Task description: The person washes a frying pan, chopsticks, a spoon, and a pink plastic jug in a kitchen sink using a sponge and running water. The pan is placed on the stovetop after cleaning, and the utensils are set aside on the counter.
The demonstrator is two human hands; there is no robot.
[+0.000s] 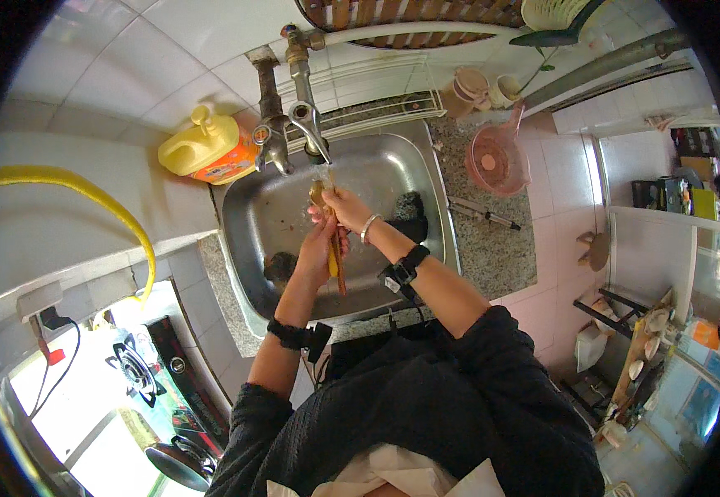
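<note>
Under the running tap (312,133), both hands are together above the stainless steel sink (279,217). My left hand (319,245) is wrapped around a small bundle of long utensils; a yellow handle (334,264) and a reddish-brown stick (342,284) stick out below it. My right hand (348,210) closes on the upper part of the same bundle, beside a spoon-like golden end (316,191). Fingers hide the middle of the bundle. A dark scouring pad (407,204) and a black item (414,228) lie at the sink's right. A brown, rough clump (279,266) sits at its left.
A second tap (271,140) hangs left of the running one. A yellow detergent jug (211,149) stands at the sink's back left corner. Along the right granite counter (490,255) are a pink strainer (499,155) and a knife-like tool (484,213). A white wire rack (372,118) spans the back.
</note>
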